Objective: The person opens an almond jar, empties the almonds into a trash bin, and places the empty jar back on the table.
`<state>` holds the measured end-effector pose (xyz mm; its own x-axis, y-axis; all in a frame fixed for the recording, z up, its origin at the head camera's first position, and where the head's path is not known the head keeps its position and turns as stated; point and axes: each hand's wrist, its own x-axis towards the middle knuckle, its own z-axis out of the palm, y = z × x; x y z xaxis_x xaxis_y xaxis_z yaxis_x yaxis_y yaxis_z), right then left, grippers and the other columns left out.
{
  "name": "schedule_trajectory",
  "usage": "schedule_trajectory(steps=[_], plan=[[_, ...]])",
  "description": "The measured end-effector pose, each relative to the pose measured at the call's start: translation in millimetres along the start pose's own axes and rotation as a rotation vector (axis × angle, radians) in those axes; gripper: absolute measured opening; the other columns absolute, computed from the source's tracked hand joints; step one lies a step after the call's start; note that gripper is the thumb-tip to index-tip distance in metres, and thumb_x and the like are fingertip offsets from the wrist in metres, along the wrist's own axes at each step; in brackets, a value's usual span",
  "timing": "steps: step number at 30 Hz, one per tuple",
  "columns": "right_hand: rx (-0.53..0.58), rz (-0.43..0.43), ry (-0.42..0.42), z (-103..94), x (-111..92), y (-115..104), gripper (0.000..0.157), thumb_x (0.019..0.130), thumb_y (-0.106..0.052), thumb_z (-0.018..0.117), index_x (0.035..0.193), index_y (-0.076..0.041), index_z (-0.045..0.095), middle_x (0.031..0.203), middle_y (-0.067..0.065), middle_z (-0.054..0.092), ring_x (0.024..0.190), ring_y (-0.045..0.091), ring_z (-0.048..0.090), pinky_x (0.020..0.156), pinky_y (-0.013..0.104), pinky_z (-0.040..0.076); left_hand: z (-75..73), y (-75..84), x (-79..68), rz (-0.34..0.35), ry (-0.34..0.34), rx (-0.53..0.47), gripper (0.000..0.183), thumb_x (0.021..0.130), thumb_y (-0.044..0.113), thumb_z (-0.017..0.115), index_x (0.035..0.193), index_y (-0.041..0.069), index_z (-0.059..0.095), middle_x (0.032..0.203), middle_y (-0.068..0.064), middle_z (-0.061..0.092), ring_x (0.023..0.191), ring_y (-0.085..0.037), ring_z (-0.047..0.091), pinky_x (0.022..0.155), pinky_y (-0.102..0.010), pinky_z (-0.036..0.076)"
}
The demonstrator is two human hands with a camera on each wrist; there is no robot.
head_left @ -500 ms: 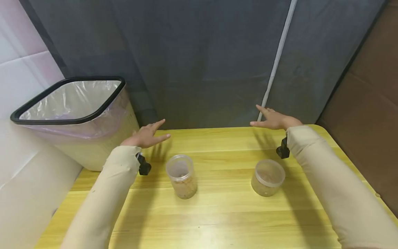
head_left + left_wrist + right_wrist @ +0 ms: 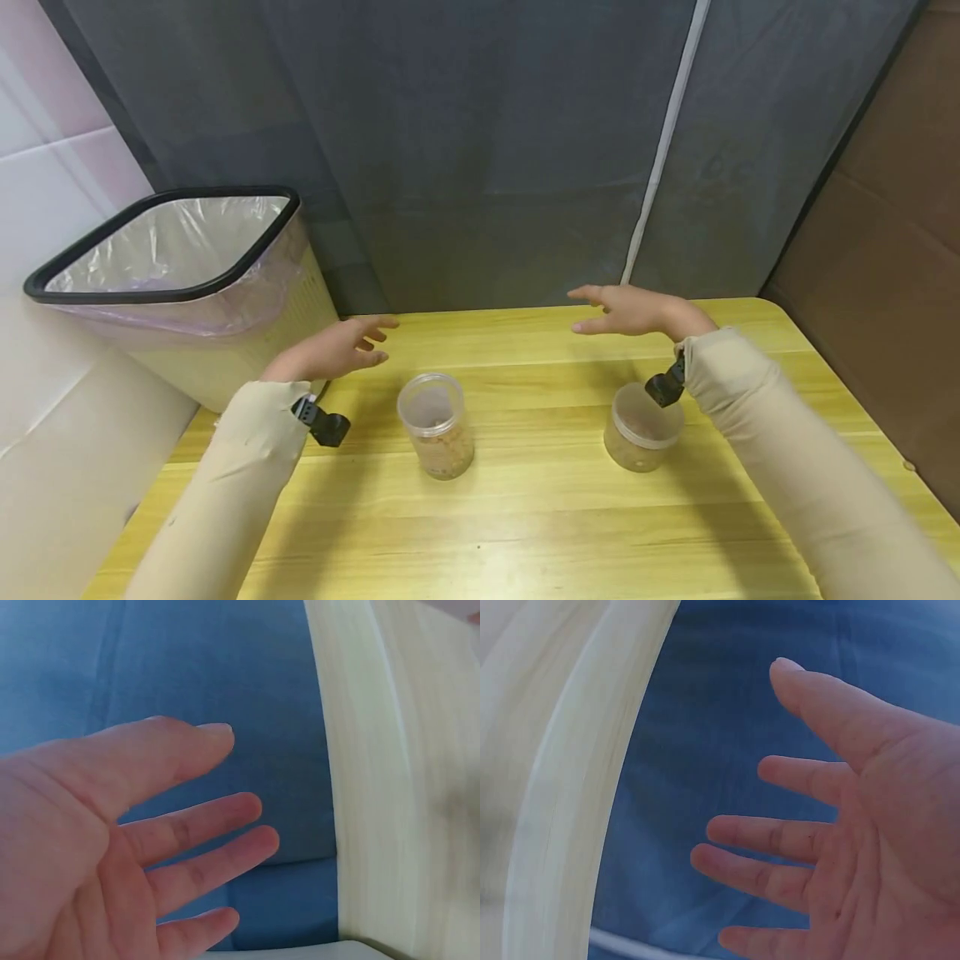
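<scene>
The person's left hand (image 2: 326, 346) hung in the air near the far edge of the table (image 2: 540, 533), released, its fingers loosely stretched and slightly bent toward the middle. The left wrist view showed the thumb lifted apart from three visible fingers, with gaps between them, against the cloth. The right hand (image 2: 633, 310) was also free, held up by the far edge on the other side, its palm showing in the right wrist view with the thumb raised and four fingers spread. The two hands were well apart, fingertips pointing roughly toward each other. Two clear plastic jars stood upright on the table, mouths facing up. The taller jar (image 2: 444, 454) was the one nearest the left hand, just to the near side of its fingertips in the head view, with pale orange bits low inside, too small to make out. The shorter jar (image 2: 633, 454) stood on the right, on the near side of the right hand, and the black wrist camera (image 2: 666, 385) on that arm covered part of its rim from above. Left of the taller jar, a cream bin (image 2: 240, 367) with a black rim and a clear bag (image 2: 165, 237) stood at the table's far left corner, partly behind the left hand. A dark grey cloth (image 2: 480, 167) with a white strip (image 2: 663, 150) hung behind the table, and a brown panel (image 2: 877, 225) rose along the right side.
</scene>
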<state>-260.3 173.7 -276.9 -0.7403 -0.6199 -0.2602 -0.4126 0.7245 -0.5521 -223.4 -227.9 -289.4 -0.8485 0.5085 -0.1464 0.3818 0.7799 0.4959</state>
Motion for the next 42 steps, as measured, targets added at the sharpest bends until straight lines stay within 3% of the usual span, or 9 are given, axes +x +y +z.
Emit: schedule_trajectory(steps=[7,16,26,30,36,42], plan=[[-0.047,-0.092,0.013,21.6,3.4,-23.8,0.066,0.092,-0.038,0.053,0.145,-0.008,0.025,0.143,0.015,0.032,0.129,0.032,0.032,0.102,0.047,0.028,5.2,10.2,-16.5,0.057,0.031,-0.003,0.042,0.095,0.01,0.047,0.135,-0.002,0.038,0.128,-0.024,0.048,0.113,-0.04,0.048,0.088,-0.05,0.042],[-0.102,-0.196,0.028,55.0,15.0,-46.9,0.063,0.092,-0.038,0.054,0.143,-0.009,0.03,0.143,0.009,0.035,0.126,0.025,0.037,0.102,0.04,0.031,12.8,18.7,-32.7,0.058,0.025,-0.013,0.042,0.095,0.012,0.049,0.135,0.002,0.04,0.126,-0.023,0.05,0.111,-0.038,0.05,0.088,-0.05,0.042],[-0.028,-0.249,0.01,89.6,29.0,-58.4,0.058,0.091,-0.029,0.057,0.14,-0.007,0.035,0.14,0.01,0.039,0.125,0.025,0.039,0.102,0.039,0.031,27.5,22.6,-39.8,0.093,0.019,-0.032,0.043,0.093,0.01,0.052,0.134,0.002,0.041,0.126,-0.022,0.049,0.109,-0.037,0.051,0.088,-0.05,0.041],[0.001,-0.248,0.0,104.7,35.6,-60.7,0.057,0.092,-0.031,0.057,0.14,-0.008,0.036,0.139,0.009,0.04,0.124,0.023,0.041,0.101,0.037,0.032,31.7,25.5,-40.8,0.077,0.006,-0.041,0.045,0.092,0.01,0.052,0.134,0.002,0.041,0.127,-0.021,0.048,0.11,-0.036,0.051,0.089,-0.05,0.041],[0.064,-0.261,-0.027,125.3,44.9,-63.1,0.057,0.091,-0.03,0.057,0.139,-0.007,0.037,0.138,0.012,0.042,0.117,0.032,0.047,0.096,0.041,0.038,35.2,34.5,-40.3,0.066,-0.012,-0.033,0.046,0.091,0.009,0.053,0.134,-0.001,0.041,0.13,-0.022,0.046,0.111,-0.037,0.05,0.088,-0.049,0.042],[0.112,-0.251,-0.034,141.5,54.2,-63.2,0.056,0.091,-0.032,0.057,0.138,-0.007,0.038,0.136,0.011,0.044,0.115,0.032,0.049,0.095,0.038,0.039,38.4,44.0,-38.4,0.058,-0.028,0.001,0.053,0.083,0.006,0.057,0.133,-0.005,0.04,0.13,-0.019,0.047,0.11,-0.034,0.051,0.088,-0.048,0.043]])
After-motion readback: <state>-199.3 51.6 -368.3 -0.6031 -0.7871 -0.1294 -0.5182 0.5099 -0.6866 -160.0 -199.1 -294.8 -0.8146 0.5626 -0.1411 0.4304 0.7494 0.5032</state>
